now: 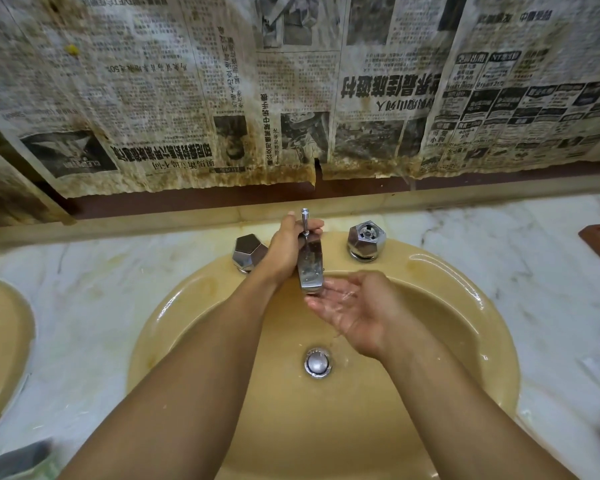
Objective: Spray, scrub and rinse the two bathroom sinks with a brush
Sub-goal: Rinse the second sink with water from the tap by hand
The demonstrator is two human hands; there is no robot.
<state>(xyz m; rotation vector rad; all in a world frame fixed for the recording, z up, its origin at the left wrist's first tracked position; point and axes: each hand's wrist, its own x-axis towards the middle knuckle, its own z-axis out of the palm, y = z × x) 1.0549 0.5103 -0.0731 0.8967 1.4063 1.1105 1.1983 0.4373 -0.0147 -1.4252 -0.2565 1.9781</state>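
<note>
Two sinks: this sink (465, 306) looks at rinse stage, 2nd sink (0, 334) status unclear. Left hand (284, 247) grips tap (310, 268); right hand (354, 306) open, cupped under spout w/ water. No brush seen.

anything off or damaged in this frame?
Yes. The right tap handle has an open top, while the left tap handle is closed, so its cap looks missing. The newspaper covering the wall is stained brown along its lower edge and torn above the spout.
</note>
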